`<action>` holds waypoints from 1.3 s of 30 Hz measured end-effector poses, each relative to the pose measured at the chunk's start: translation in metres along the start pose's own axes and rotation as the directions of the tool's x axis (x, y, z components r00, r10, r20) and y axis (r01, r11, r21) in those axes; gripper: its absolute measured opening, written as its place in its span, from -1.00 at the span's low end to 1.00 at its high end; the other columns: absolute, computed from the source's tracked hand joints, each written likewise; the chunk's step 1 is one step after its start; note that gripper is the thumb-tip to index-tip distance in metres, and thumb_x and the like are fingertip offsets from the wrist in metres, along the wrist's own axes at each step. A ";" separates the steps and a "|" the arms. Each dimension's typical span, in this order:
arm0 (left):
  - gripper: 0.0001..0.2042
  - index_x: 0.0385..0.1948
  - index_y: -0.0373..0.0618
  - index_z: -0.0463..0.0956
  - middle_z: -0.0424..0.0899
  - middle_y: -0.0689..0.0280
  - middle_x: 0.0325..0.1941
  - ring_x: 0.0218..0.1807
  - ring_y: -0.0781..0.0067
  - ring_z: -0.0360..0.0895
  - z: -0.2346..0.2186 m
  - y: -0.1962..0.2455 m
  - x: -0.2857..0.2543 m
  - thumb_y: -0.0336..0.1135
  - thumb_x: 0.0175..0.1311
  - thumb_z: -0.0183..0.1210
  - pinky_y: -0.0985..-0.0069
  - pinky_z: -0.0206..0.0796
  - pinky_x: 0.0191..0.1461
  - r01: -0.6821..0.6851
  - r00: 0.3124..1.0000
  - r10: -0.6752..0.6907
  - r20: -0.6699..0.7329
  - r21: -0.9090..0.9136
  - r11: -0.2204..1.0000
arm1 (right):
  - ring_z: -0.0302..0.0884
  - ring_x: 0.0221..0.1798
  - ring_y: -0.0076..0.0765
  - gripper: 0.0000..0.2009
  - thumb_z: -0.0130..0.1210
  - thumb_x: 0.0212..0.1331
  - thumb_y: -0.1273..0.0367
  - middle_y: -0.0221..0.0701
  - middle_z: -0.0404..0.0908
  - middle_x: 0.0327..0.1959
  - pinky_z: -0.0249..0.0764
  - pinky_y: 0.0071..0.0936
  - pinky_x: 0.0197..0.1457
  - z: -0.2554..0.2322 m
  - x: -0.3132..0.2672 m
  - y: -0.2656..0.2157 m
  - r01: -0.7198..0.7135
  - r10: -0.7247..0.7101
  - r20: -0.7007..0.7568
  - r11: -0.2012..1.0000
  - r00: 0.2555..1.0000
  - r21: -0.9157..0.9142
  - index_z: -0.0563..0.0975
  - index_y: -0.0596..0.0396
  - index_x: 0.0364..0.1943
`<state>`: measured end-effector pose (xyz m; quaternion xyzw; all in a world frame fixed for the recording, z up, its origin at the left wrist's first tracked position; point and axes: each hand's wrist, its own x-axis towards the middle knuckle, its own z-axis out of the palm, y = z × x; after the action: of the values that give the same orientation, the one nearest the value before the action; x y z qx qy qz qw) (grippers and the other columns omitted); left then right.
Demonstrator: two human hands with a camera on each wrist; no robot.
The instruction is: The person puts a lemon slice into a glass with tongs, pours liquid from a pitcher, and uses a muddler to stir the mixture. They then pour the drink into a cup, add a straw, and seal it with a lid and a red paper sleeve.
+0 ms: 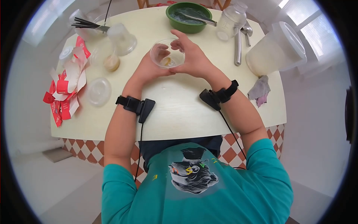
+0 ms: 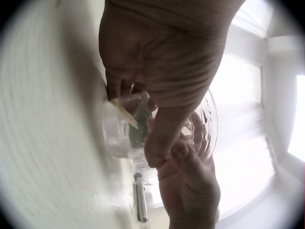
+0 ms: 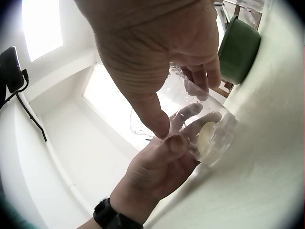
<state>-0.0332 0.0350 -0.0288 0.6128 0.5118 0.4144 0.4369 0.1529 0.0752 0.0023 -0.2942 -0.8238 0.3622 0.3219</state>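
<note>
While L hand (image 1: 148, 70) and R hand (image 1: 195, 59) both grip the clear cup (image 2: 114, 136), fingers curled round its sides, it's out over the mid table (image 1: 171, 112), nr the far side, w/ a pale yellow bit (image 3: 206, 138) low down. Can't tell if its base touches. Step in hand is prob. steadying or turning the cup, judging by the 2-hand hold. Next move calls for a light, even grip, cup kept approx. level, & thin sides not squeezed.
</note>
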 end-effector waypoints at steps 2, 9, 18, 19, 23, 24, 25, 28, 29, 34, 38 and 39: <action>-0.19 0.12 -0.15 0.28 0.46 0.16 0.12 0.21 0.33 0.40 -0.001 -0.003 0.002 -0.50 -0.36 0.49 0.39 0.27 0.27 -0.006 1.000 0.006 0.002 0.008 1.000 | 0.47 0.10 -0.19 0.01 0.45 -0.33 0.43 -0.18 0.48 0.01 0.35 -0.33 0.25 -0.001 0.000 0.000 -0.006 0.006 -0.020 1.000 1.000 0.000 0.10 0.02 0.35; -0.17 0.11 -0.17 0.29 0.52 0.16 0.04 0.11 0.32 0.48 -0.001 -0.001 0.000 -0.37 -0.38 0.52 0.42 0.33 0.18 -0.010 1.000 0.012 -0.020 0.087 0.996 | 0.46 0.14 -0.10 -0.01 0.45 -0.41 0.35 -0.10 0.47 0.03 0.41 -0.32 0.21 -0.002 0.000 0.003 -0.021 0.020 -0.011 0.998 1.000 -0.058 0.16 0.18 0.29; -0.30 0.08 -0.09 0.35 0.57 0.23 -0.08 -0.08 0.37 0.52 -0.029 0.043 -0.039 -0.30 -0.25 0.47 0.45 0.39 -0.02 0.081 0.984 0.000 -0.178 0.449 0.890 | 0.47 0.16 -0.11 -0.08 0.44 -0.33 0.29 -0.08 0.45 0.09 0.42 -0.34 0.19 -0.011 0.000 0.007 -0.057 0.054 -0.027 0.987 0.998 -0.148 0.22 0.28 0.25; -0.34 0.05 -0.10 0.38 0.58 0.24 -0.11 -0.11 0.37 0.53 -0.039 0.048 -0.052 -0.30 -0.23 0.46 0.44 0.40 -0.05 0.088 0.975 0.028 -0.222 0.495 0.864 | 0.47 0.16 -0.11 -0.09 0.44 -0.32 0.29 -0.08 0.45 0.09 0.42 -0.34 0.19 -0.009 0.000 0.006 -0.062 0.058 -0.029 0.985 0.998 -0.159 0.22 0.28 0.25; -0.45 -0.04 -0.12 0.46 0.61 0.26 -0.16 -0.14 0.40 0.54 -0.073 0.057 -0.085 -0.31 -0.18 0.44 0.44 0.39 -0.09 0.121 0.943 0.085 -0.323 0.566 0.815 | 0.46 0.12 -0.22 -0.11 0.45 -0.33 0.35 -0.20 0.50 0.04 0.39 -0.37 0.21 -0.009 -0.001 0.003 -0.091 0.082 -0.060 0.978 0.995 -0.187 0.25 0.19 0.25; -0.48 -0.05 -0.10 0.47 0.62 0.30 -0.16 -0.13 0.45 0.54 -0.082 0.056 -0.090 -0.31 -0.14 0.42 0.47 0.36 -0.09 0.155 0.918 0.124 -0.376 0.629 0.762 | 0.46 0.12 -0.22 -0.11 0.45 -0.33 0.35 -0.20 0.50 0.04 0.39 -0.37 0.21 -0.010 -0.001 0.004 -0.089 0.080 -0.057 0.979 0.995 -0.184 0.25 0.19 0.25; -0.52 -0.05 -0.09 0.48 0.63 0.34 -0.15 -0.11 0.50 0.54 -0.092 0.055 -0.095 -0.31 -0.09 0.40 0.51 0.34 -0.10 0.192 0.890 0.168 -0.423 0.684 0.704 | 0.47 0.13 -0.17 -0.11 0.44 -0.32 0.32 -0.15 0.48 0.07 0.41 -0.36 0.20 -0.010 -0.001 0.004 -0.082 0.074 -0.046 0.978 0.996 -0.191 0.24 0.22 0.25; -0.53 -0.09 -0.11 0.51 0.63 0.29 -0.17 -0.13 0.45 0.55 -0.116 0.046 -0.106 -0.29 -0.12 0.42 0.47 0.37 -0.14 0.267 0.817 0.200 -0.541 0.663 0.699 | 0.47 0.15 -0.13 -0.11 0.42 -0.30 0.30 -0.10 0.46 0.10 0.43 -0.34 0.18 -0.012 -0.002 0.003 -0.078 0.072 -0.037 0.977 0.997 -0.197 0.23 0.24 0.25; -0.53 -0.08 -0.13 0.50 0.63 0.26 -0.13 -0.09 0.40 0.55 -0.123 0.043 -0.110 -0.28 -0.10 0.41 0.42 0.39 -0.08 0.307 0.806 0.180 -0.564 0.657 0.688 | 0.47 0.15 -0.13 -0.11 0.42 -0.29 0.30 -0.11 0.46 0.10 0.43 -0.34 0.18 -0.011 -0.002 0.003 -0.083 0.077 -0.039 0.977 0.996 -0.196 0.23 0.23 0.25; -0.42 -0.01 -0.24 0.45 0.55 0.13 0.02 0.04 0.23 0.50 -0.135 0.031 -0.129 -0.23 -0.13 0.43 0.35 0.37 0.11 0.397 0.831 0.060 -0.554 0.665 0.633 | 0.47 0.13 -0.13 -0.11 0.41 -0.29 0.29 -0.13 0.45 0.11 0.44 -0.34 0.15 -0.013 -0.002 0.002 -0.090 0.084 -0.036 0.970 0.996 -0.227 0.23 0.22 0.26; -0.24 0.09 -0.30 0.36 0.46 0.01 0.13 0.18 0.04 0.41 -0.128 0.024 -0.140 -0.19 -0.24 0.46 0.28 0.28 0.24 0.418 0.886 -0.005 -0.463 0.796 0.437 | 0.46 0.11 -0.22 -0.11 0.43 -0.31 0.33 -0.22 0.48 0.05 0.39 -0.36 0.20 -0.010 -0.002 0.001 -0.120 0.111 -0.051 0.966 0.992 -0.230 0.24 0.17 0.26; -0.24 0.09 -0.30 0.36 0.46 0.01 0.13 0.18 0.04 0.41 -0.127 0.021 -0.141 -0.19 -0.24 0.46 0.28 0.28 0.24 0.420 0.886 -0.007 -0.463 0.797 0.435 | 0.46 0.11 -0.22 -0.11 0.43 -0.31 0.33 -0.22 0.48 0.05 0.39 -0.36 0.20 -0.010 -0.002 0.001 -0.120 0.112 -0.050 0.966 0.992 -0.227 0.24 0.17 0.26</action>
<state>-0.1676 -0.0919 0.0182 0.5802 0.8018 0.1433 -0.0052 0.1615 0.0787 0.0062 -0.3838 -0.8355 0.2770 0.2790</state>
